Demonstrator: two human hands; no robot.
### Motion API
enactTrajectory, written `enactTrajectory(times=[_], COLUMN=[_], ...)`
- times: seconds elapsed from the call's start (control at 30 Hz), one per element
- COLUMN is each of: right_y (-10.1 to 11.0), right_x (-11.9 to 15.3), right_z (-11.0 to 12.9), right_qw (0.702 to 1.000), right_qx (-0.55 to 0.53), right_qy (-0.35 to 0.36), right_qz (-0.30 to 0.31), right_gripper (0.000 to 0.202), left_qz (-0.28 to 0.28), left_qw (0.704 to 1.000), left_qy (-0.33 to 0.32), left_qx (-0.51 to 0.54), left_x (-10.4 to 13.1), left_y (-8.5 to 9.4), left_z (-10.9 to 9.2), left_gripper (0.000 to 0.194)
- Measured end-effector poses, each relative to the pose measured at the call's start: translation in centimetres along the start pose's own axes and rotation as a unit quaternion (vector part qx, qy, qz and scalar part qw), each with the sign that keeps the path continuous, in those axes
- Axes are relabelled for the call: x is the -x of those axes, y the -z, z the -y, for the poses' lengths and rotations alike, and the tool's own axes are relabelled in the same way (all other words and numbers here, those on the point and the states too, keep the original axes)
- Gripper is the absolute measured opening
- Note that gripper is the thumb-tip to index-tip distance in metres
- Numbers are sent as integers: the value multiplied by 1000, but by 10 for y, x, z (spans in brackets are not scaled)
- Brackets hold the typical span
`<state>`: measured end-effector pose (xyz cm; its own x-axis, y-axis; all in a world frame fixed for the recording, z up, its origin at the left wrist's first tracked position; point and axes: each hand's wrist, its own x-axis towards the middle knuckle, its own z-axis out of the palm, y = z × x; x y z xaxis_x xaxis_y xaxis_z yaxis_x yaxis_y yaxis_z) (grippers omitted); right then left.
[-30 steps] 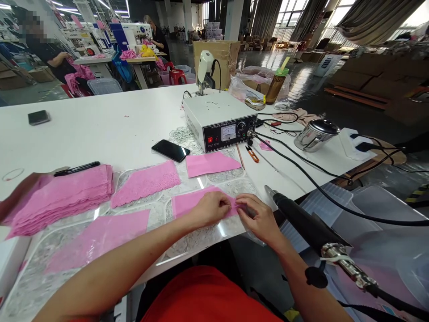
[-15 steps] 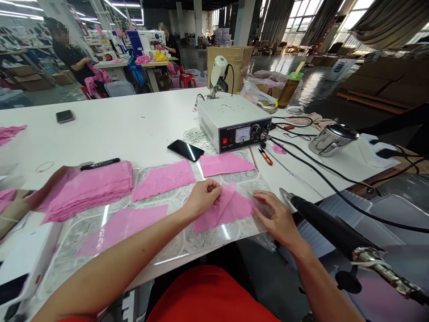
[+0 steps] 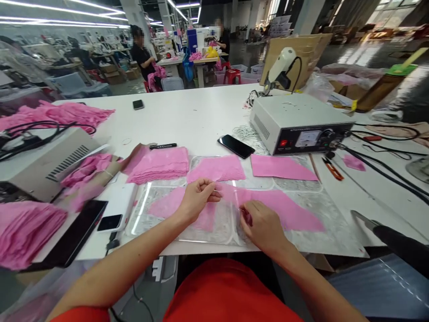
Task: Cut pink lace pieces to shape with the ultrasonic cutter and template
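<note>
Hands and cloth [image 3: 229, 192] have shifted left | left hand [image 3: 200, 197] pinched closed on cloth, right hand [image 3: 263, 223] curled shut on it | cloth between them, apparently gripped both sides for control

Fabric piece [image 3: 295, 212] and fabric stack [image 3: 161, 165]: plain pink, stack edge striped in lighter/darker pink layers; template sheet [image 3: 338, 223] see-through grey, mottled like marble, whitish rounded outlines; tabletop [image 3: 174, 116] white. Control box [image 3: 298, 114]: light grey casing w/ dark vent slots, black front panel [image 3: 300, 138], white meter face [image 3: 308, 138], switch [image 3: 284, 143] glowing red. Rest: phone [image 3: 236, 146] and marker [image 3: 163, 146] black, snips [image 3: 333, 170] orange-handled, shirt [image 3: 228, 290] solid red, bottle [image 3: 382, 94] amber-brown under green lid [image 3: 402, 69], stool [image 3: 232, 76] red, carton [image 3: 295, 58] tan.
</note>
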<state>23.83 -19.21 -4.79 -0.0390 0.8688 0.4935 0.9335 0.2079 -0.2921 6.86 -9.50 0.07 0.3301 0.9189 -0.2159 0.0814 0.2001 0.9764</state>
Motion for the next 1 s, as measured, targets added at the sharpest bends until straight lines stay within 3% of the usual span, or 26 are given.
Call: enactTrajectory(times=[0.2,0.37,0.43,0.5,0.6,0.67,1.0], right_y=[-27,-45,-39,-30,-20,-18,-26], right_x=[-19,-28,-33,-39,-47,-51,-53], right_z=[45,67,61,47,25,17,24], right_qw=[986,964,958,962,976,977,969], right_qx=[-62,-115,-164,-197,-167,-137,-107], right_qy=[152,215,198,133,1,-50,-72], right_qz=[40,104,123,132,138,154,212], right_gripper=[20,19,13,12,10,10,11], left_qz=[-114,-156,-160,-157,-146,-138,-138], left_qw=[987,956,939,924,907,899,873], left_qy=[-52,-87,-102,-117,-140,-151,-180], left_qx=[-98,-235,-287,-329,-370,-388,-432], left_x=[31,47,52,55,58,58,60], left_y=[80,120,127,130,130,130,134], left_z=[21,31,33,36,39,40,48], left_gripper=[38,29,24,20,18,19,20])
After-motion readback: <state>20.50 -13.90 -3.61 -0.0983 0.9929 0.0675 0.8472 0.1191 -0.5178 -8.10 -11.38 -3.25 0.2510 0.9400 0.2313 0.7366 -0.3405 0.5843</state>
